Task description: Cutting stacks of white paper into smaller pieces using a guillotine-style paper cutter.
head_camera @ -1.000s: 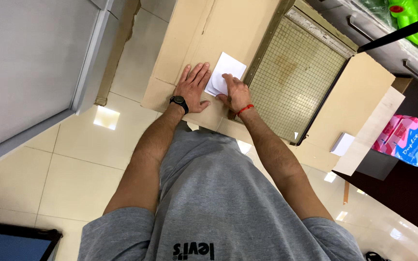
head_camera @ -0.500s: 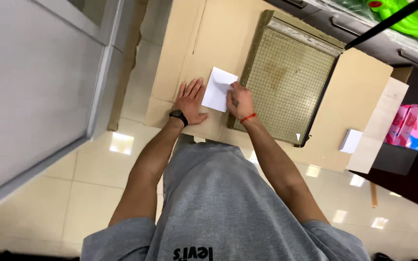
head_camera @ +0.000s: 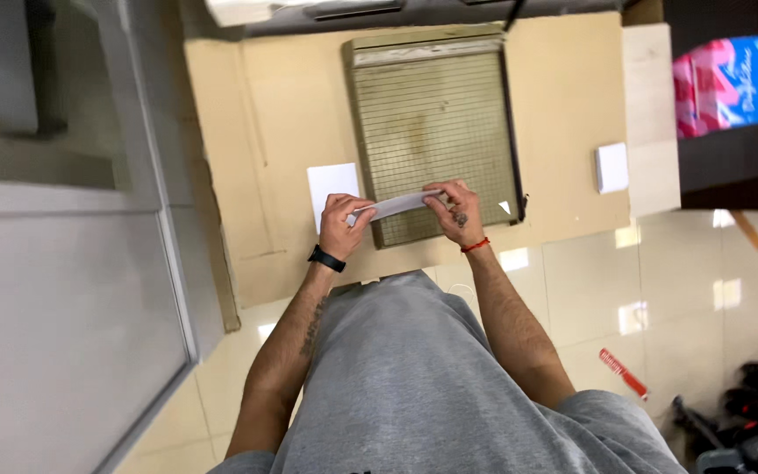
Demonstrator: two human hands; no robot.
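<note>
White paper strip (head_camera: 394, 205), thin, flat and long, is what I see held between the two hands, just above the near edge of the olive-green paper cutter board (head_camera: 432, 132). My left hand (head_camera: 342, 226) takes its left end and my right hand (head_camera: 454, 211) takes its right end; on both hands the fingers are pressed together and pinch the paper, so the strip is stretched between them and is a little tilted.

The cutter board is rectangular, with a fine grid of lines on its matt surface and a dark blade arm along its right side. It lies on a flat sheet of brown cardboard (head_camera: 563, 114) with a dull, smooth face and some creases, and this cardboard covers the tabletop.

I count one strip in the hands, one white rectangular paper sheet (head_camera: 332, 186) just left of the cutter, one small white paper block (head_camera: 611, 167) well apart to the right, and one tiny white paper offcut (head_camera: 504, 207) on the board's near right corner.

On the left wrist there is a black wristband (head_camera: 326, 259), on the right wrist a red thread bracelet (head_camera: 475, 245).

Below is a glossy beige tiled floor (head_camera: 660, 290), which reflects the lights, and a red flat stick (head_camera: 622, 373) lies on it.
</note>
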